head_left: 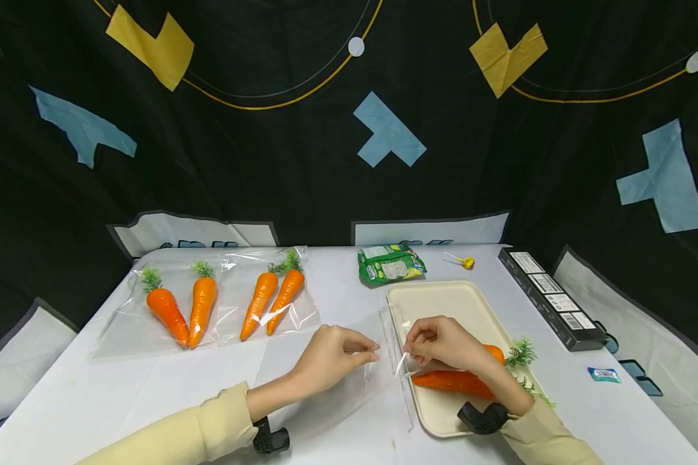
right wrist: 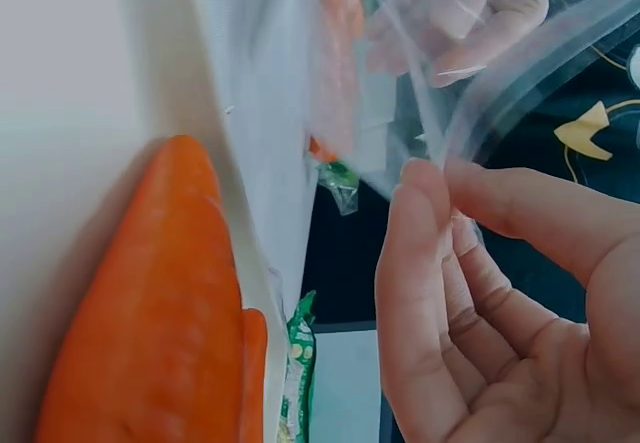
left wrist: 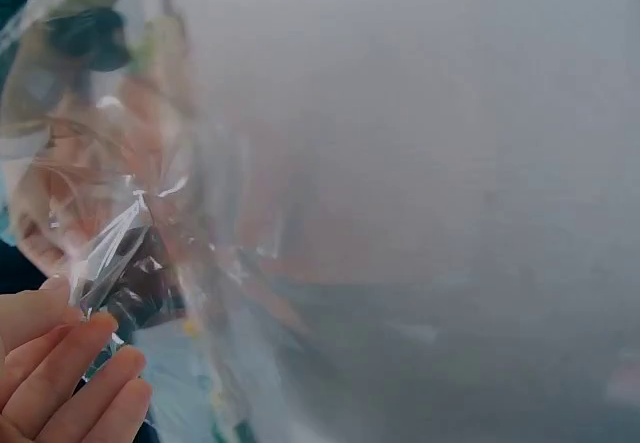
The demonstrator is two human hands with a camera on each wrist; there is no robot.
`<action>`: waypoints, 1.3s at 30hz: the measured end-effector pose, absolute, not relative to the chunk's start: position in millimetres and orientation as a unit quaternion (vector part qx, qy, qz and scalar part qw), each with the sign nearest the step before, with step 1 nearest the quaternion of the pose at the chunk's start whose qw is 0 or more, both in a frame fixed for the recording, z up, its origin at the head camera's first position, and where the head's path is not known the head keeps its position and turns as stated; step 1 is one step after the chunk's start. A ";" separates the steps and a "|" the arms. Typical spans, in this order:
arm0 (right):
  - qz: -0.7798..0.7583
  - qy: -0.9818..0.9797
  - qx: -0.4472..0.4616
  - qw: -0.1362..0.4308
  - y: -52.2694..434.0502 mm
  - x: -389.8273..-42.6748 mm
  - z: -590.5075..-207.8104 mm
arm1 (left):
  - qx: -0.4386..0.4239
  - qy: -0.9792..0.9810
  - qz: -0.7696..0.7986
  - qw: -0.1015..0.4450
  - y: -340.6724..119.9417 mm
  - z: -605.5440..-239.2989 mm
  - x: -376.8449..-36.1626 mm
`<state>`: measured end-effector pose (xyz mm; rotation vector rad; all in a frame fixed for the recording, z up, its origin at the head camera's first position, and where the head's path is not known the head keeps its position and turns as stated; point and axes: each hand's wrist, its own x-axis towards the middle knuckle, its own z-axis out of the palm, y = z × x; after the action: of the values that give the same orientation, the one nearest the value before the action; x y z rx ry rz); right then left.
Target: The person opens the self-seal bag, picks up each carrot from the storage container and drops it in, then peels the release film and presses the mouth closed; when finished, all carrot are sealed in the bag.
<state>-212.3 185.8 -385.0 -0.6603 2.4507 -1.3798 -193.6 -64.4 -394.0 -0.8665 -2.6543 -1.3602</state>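
Observation:
A clear plastic bag point(head_left: 349, 387) stretches between the two hands above the table. My left hand point(head_left: 334, 358) pinches one side of it between thumb and fingers, also seen with the crinkled film point(left wrist: 120, 248) in the left wrist view. My right hand point(head_left: 442, 342) pinches the bag's other edge, over the cream tray point(head_left: 436, 294). Below that hand, two carrots with green tops lie in the tray; the nearer carrot point(head_left: 450, 382) points left, and the farther carrot point(head_left: 494, 352) is partly hidden by the hand. The right wrist view shows a carrot point(right wrist: 150, 293) close up.
At the left lie two clear bags, each with two carrots inside: one bag point(head_left: 122, 329) and another bag point(head_left: 232, 265). Behind the tray are a green packet point(head_left: 391, 263) and a lollipop point(head_left: 467, 263). A black box point(head_left: 552, 297) and a small blue packet point(head_left: 603, 374) lie right.

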 end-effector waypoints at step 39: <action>-0.241 0.918 -0.312 0.043 316.9 -209.3 -379.7 | -0.272 -0.851 -0.448 0.019 -80.1 -369.5 -174.5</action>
<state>-209.3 316.9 -379.7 -0.9536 2.8071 -0.7361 -174.5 -80.1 -369.5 -0.8453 -2.6419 -1.3909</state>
